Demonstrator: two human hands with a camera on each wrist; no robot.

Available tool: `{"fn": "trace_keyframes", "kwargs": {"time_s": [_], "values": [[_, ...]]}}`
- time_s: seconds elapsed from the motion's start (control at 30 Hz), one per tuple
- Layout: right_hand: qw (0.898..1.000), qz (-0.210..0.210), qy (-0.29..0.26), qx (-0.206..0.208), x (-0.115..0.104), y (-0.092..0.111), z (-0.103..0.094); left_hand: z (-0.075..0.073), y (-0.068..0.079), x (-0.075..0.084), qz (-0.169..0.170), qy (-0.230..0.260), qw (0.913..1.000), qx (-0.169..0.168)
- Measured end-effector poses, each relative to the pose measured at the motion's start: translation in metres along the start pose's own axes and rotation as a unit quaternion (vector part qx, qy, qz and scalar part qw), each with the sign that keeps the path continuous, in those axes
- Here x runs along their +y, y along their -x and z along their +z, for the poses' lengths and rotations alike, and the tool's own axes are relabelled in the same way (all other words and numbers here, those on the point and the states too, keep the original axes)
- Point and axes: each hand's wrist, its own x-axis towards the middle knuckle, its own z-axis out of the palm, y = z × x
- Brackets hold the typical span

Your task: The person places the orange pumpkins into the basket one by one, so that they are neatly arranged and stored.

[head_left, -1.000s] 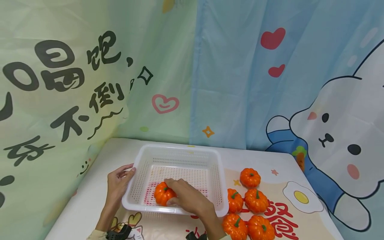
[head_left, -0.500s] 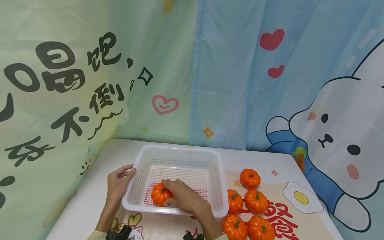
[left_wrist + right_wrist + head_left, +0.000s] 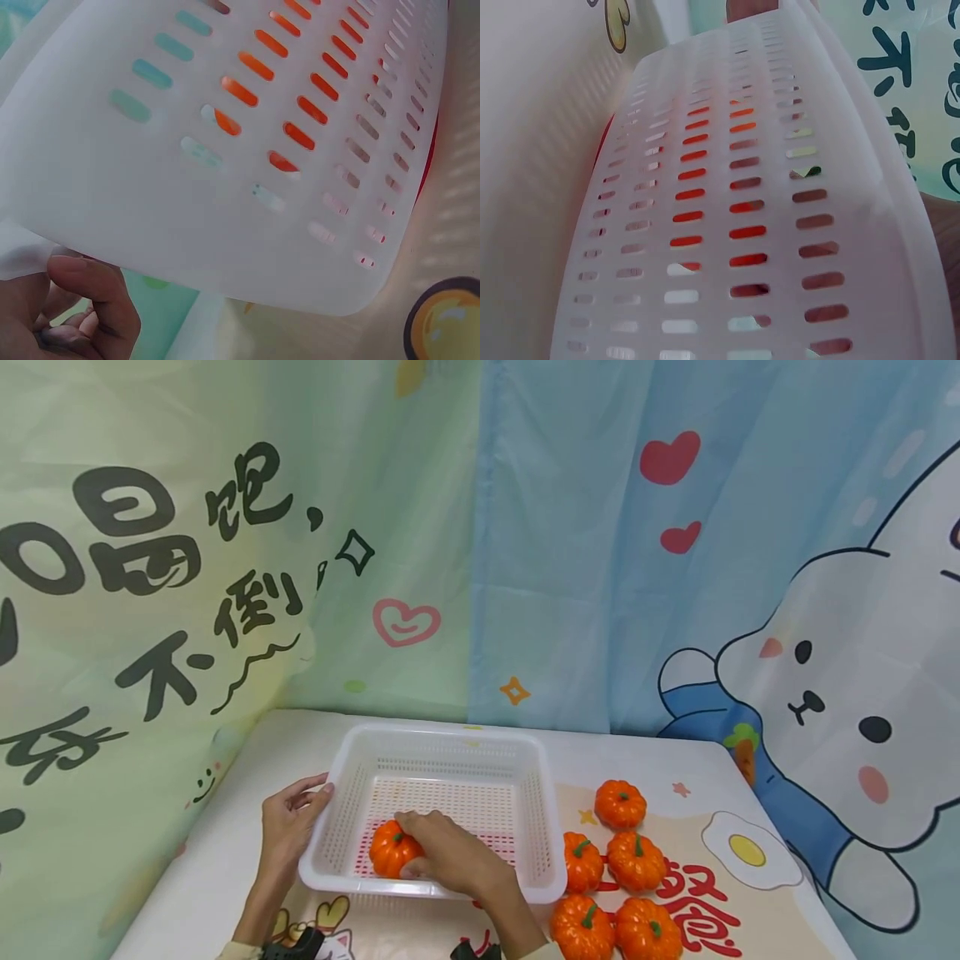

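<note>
A white perforated plastic basket [image 3: 347, 884] sits on the table. My left hand [image 3: 287, 827] holds its left rim, and in the left wrist view the bent fingers [image 3: 105, 300] of that hand meet the rim. Inside the basket, near the front left, my right hand [image 3: 457, 858] grips a small orange pumpkin [image 3: 391, 851] with a green stem, thumb on the near side and fingers over the top. Through the slots of the basket wall [image 3: 714, 247], the right wrist view shows orange pieces of the pumpkin and parts of the hand; the wall hides the rest.
Several more orange pumpkins [image 3: 636, 861] stand close together on the table right of the basket, one nearly against its right wall. A printed cloth [image 3: 555, 560] hangs behind the table. The table cover [image 3: 753, 852] carries printed pictures and red writing.
My right hand and the pumpkin in it have slid a little to the left inside the basket. My left hand stays at the left rim. The head view has shifted slightly.
</note>
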Motion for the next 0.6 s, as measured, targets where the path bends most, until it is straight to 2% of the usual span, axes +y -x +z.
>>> {"fn": "trace_keyframes", "kwargs": {"time_s": [0.6], "values": [[1.0, -0.008, 0.012, 0.001, -0.0029, -0.0076, 0.0045, 0.001, 0.0002, 0.0016, 0.002, 0.007, 1.0, 0.006]]}}
